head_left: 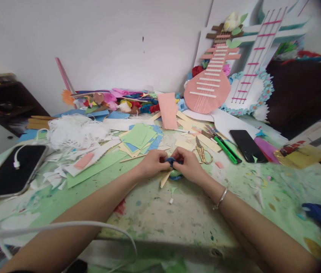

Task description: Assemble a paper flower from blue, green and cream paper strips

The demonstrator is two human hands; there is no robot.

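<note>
My left hand (152,162) and my right hand (188,163) meet at the middle of the paint-stained table (177,212). Both pinch a small dark blue piece of paper (171,161) between their fingertips. A green scrap (175,175) and a tan paper strip (165,179) lie just under the hands. My right wrist wears a silver bangle (221,198). Scissors (202,151) lie just beyond my right hand.
Stacked green, blue and cream papers (140,137) lie behind the hands, with a pink sheet (167,110). A phone with a white cable (12,170) sits left; a black phone (244,145) and green marker (226,149) right. Paper guitar crafts (210,85) lean on the wall.
</note>
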